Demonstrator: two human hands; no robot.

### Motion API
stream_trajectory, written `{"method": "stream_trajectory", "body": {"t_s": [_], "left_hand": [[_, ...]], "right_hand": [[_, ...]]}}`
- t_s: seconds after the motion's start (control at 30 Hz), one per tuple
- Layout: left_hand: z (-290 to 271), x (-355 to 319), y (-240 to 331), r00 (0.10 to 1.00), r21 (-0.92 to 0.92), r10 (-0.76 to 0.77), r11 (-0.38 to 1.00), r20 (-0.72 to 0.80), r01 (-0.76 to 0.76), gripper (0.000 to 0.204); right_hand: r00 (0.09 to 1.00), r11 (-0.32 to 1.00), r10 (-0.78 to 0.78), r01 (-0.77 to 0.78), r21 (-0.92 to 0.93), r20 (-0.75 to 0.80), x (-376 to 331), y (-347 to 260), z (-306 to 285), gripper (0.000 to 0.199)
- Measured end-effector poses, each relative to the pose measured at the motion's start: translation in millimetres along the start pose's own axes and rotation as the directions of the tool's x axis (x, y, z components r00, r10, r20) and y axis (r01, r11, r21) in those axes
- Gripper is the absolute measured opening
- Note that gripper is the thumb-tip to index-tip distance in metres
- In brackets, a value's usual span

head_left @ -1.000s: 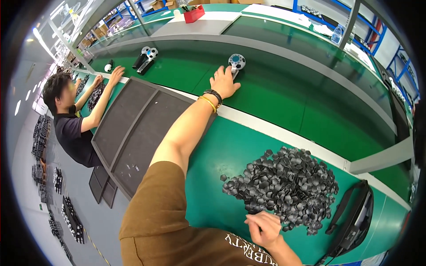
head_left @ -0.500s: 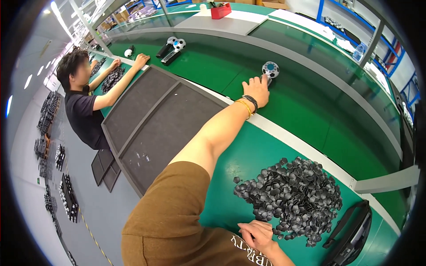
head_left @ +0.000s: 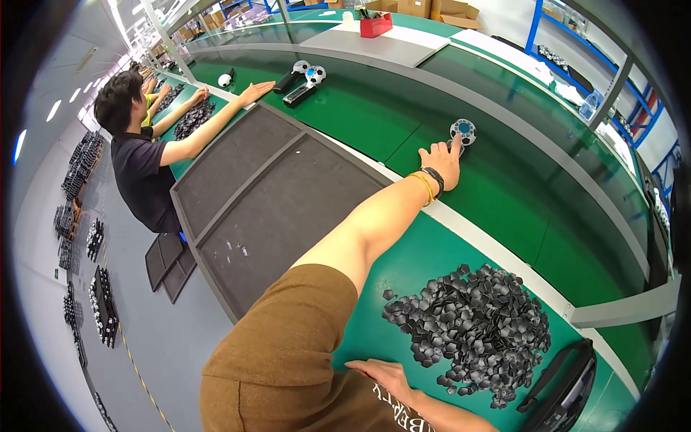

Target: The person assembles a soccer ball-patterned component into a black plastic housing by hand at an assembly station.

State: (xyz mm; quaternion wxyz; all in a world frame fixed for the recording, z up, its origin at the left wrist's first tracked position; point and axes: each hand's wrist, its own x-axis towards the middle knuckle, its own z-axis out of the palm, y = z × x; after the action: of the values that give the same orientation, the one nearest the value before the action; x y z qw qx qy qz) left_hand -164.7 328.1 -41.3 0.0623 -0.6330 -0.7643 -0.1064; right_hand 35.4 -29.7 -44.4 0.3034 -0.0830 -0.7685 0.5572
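Observation:
My left hand (head_left: 440, 165) reaches out over the green conveyor belt (head_left: 497, 187), its fingers apart. The tip of its index finger is at the edge of a round black-and-white football-patterned piece (head_left: 463, 132) with a light blue centre. A dark handle below that piece is mostly hidden by the hand. My right hand (head_left: 381, 373) lies low near my body on the green table, fingers stretched out and holding nothing. Ahead of it is a large heap of black pentagon-shaped pieces (head_left: 471, 327).
A black bag (head_left: 565, 392) lies right of the heap. Dark framed boards (head_left: 281, 187) lean at the left. Farther up the belt are football-patterned pieces with dark handles (head_left: 299, 93). Another person (head_left: 140, 162) works at the far left. A red box (head_left: 376, 26) stands beyond.
My left hand has loosened around the football-patterned piece's handle, its index finger now extended. My right hand has shifted left, away from the heap, and its fingers have straightened. The view has shifted slightly.

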Motion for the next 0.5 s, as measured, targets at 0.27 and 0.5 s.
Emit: {"method": "stream_trajectory", "body": {"t_s": [0.27,0.5], "left_hand": [[-6,23,22,0.999,-0.12,0.001,0.993,0.044,0.005,0.091],[38,49,36,0.982,-0.136,0.04,0.989,-0.182,-0.065,0.086]], "right_hand": [[0.997,0.996,0.072,-0.073,0.056,0.026,-8,2,-7,0.042],[0.994,0.986,0.112,-0.111,0.121,0.0,-8,6,-12,0.045]]}}
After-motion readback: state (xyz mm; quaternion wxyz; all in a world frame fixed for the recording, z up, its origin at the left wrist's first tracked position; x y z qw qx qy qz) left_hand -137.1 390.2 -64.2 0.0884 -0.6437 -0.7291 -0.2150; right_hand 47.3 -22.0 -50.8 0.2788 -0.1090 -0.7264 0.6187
